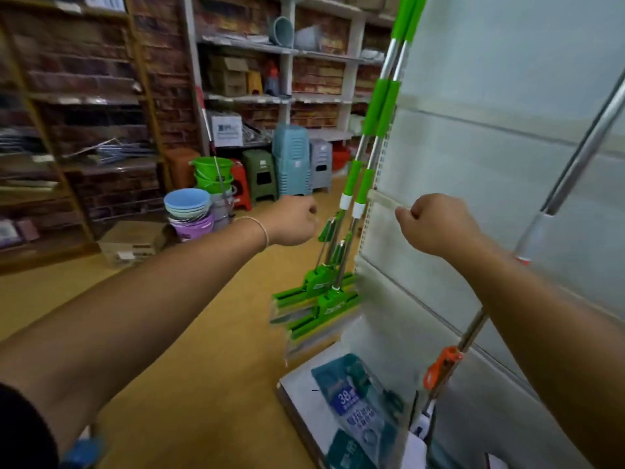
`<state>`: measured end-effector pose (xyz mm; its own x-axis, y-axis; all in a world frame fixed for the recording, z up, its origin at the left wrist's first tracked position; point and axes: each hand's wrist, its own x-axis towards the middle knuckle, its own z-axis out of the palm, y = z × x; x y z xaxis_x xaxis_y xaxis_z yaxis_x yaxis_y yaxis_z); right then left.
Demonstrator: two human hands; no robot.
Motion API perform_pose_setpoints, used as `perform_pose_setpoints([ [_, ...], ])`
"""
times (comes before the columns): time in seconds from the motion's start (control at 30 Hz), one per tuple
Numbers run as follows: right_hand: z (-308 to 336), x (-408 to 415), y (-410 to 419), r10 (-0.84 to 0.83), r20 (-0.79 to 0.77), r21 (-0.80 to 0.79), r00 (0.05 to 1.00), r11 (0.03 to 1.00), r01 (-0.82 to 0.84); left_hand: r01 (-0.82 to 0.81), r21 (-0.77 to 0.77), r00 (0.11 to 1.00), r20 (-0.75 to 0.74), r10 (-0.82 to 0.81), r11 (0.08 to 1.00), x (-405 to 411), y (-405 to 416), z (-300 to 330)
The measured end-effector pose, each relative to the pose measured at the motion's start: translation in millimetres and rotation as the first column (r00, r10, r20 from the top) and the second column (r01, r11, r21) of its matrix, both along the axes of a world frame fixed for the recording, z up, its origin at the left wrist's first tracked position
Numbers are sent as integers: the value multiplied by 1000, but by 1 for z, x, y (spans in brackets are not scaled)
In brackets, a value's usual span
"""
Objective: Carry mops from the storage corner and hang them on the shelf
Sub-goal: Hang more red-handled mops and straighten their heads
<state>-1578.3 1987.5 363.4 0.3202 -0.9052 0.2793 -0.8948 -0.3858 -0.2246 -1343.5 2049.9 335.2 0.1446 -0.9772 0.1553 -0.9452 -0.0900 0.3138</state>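
left hand (pixel 292 221) fingers clenched, holding nothing | green mops (pixel 363 170) hang at shelf (pixel 507 147) edge, heads off floor | right hand (pixel 436 225) fingers clenched, empty | step: between carries | next: fetch another mop

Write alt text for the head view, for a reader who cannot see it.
Two bare arms reach forward, the left hand and right hand both curled into fists holding nothing, toward two green-and-steel squeeze mops standing against a pale grey shelf panel. Behind them are stacked plastic stools, basins and buckets.
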Motion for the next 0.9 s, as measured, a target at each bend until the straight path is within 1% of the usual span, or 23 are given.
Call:
perform_pose_setpoints([
  [0.07,-1,49,0,48,9,9,999,999,-48,-48,-2,999,-8,48,999,50,11,1],
  [0.13,-4,95,1,98,27,-19,995,995,-97,-91,-14,996,-6,91,996,98,23,1],
  [0.23,-9,156,7,151,16,-27,988,988,-151,-133,-3,991,-33,133,991,160,45,-1],
  [0.33,-12,211,12,212,42,-2,976,977,-212,-194,-11,979,-64,193,981,209,68,-2],
  [0.47,-13,274,11,299,81,5,951,954,-301,-279,-96,958,-99,269,956,259,93,0],
  [0.53,-16,301,7,337,101,7,936,941,-339,-328,-105,943,-102,318,939,282,99,-2],
  [0.67,-24,354,-6,405,111,3,908,913,-407,-423,-61,901,-140,412,904,327,99,-17],
  [0.9,-42,451,-71,508,139,-6,850,859,-512,-484,-4,867,-135,479,875,397,59,-32],
])
